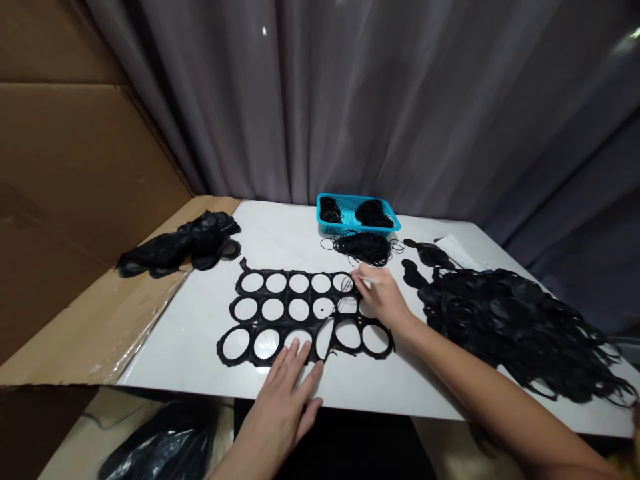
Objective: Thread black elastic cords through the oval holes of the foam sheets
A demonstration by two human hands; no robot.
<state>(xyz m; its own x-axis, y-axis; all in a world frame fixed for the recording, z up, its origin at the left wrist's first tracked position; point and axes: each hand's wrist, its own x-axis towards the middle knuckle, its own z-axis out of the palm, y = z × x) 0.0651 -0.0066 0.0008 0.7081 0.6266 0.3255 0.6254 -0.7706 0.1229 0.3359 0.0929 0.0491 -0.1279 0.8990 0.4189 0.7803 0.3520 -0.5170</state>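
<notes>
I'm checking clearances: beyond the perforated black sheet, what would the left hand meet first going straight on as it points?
Past the perforated black sheet, the left hand would probably meet the left side of the tangle of thin black loops; depth is hard to judge.

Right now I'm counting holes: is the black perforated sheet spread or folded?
Mostly spread: the black perforated sheet lies on the white table, three rows of holes showing.

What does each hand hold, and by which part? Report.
Right hand: a thin pale tool, place of hold unclear. Left hand: nothing held; it rests on the black sheet.
</notes>
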